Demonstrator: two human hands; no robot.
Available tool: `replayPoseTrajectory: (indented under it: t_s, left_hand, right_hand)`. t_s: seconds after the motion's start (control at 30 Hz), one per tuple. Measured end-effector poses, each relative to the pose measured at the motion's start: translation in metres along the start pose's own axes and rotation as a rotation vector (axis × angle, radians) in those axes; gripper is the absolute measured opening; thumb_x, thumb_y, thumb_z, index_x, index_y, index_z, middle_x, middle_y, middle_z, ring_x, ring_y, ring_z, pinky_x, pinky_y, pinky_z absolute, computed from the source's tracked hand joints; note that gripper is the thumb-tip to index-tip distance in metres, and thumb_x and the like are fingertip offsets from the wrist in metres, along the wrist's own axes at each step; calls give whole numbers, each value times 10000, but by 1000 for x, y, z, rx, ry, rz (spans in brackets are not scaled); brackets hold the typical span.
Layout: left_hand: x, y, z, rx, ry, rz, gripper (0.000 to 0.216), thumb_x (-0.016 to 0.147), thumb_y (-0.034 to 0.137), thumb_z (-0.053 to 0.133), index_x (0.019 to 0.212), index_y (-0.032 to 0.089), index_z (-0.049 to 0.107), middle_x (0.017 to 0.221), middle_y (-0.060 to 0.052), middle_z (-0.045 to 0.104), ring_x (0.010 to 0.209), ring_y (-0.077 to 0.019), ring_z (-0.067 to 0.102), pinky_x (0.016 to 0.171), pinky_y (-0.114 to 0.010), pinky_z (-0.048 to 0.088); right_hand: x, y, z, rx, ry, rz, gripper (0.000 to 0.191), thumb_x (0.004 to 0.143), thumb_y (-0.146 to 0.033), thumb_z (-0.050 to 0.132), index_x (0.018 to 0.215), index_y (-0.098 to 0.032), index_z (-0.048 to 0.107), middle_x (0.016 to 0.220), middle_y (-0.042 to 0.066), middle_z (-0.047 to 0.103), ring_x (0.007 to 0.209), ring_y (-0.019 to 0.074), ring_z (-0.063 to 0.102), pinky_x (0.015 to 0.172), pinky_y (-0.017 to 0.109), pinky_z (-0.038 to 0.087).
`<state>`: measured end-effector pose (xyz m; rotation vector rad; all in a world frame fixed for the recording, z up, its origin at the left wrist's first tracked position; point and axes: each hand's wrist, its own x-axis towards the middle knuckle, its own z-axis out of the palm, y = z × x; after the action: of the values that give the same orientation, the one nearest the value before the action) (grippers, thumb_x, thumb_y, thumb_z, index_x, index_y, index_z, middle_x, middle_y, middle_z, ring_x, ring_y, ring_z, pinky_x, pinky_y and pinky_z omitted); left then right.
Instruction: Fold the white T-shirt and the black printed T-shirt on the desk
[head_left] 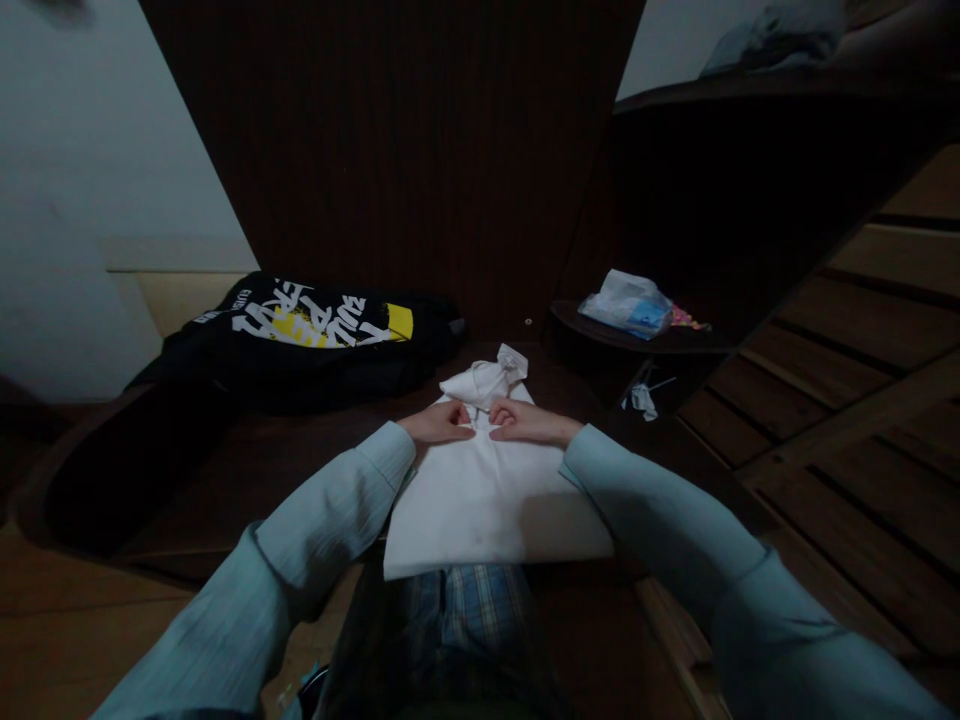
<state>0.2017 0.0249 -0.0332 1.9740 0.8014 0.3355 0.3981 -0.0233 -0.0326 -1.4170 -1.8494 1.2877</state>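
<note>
A white piece of cloth (491, 515), possibly a garment, lies over the front edge of the dark wooden surface. Its wide part spreads toward me, while the far end is bunched and folded over itself. My left hand (439, 422) is closed, its thumb and fingers pinching the fabric just left of the middle. Close by on the right, my right hand (531, 422) pinches the same cloth in the same way. A small gap separates the two thumbs, and the fabric is drawn into creases there. What lies under the fingertips is hidden.
Behind my left arm, a black garment (322, 325) with white and yellow lettering lies on the dark bench (255, 470). At right, a low shelf (637, 338) bears a plastic packet (628, 302), with a crumpled white scrap (643, 402) below. Wooden slats (840, 400) stand farther right.
</note>
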Motion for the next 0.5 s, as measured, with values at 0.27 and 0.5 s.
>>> replayPoseTrajectory:
  t_s: [0.27, 0.5]
  left_hand:
    - [-2, -2, -1, 85, -11, 8, 350, 602, 473, 620, 655, 160, 472, 558, 57, 407, 524, -85, 356, 485, -217, 283]
    - [-1, 2, 1, 105, -114, 32, 383, 616, 511, 613, 603, 134, 547, 533, 53, 422, 518, -75, 357, 488, -205, 283]
  right_hand:
    - [5, 6, -4, -45, -55, 18, 270, 609, -356, 657, 727, -160, 514, 586, -57, 479, 526, 72, 420, 474, 188, 295]
    - [6, 4, -4, -129, -94, -50, 291, 636, -415, 620, 717, -136, 618, 629, -19, 556, 590, 106, 473, 549, 220, 351]
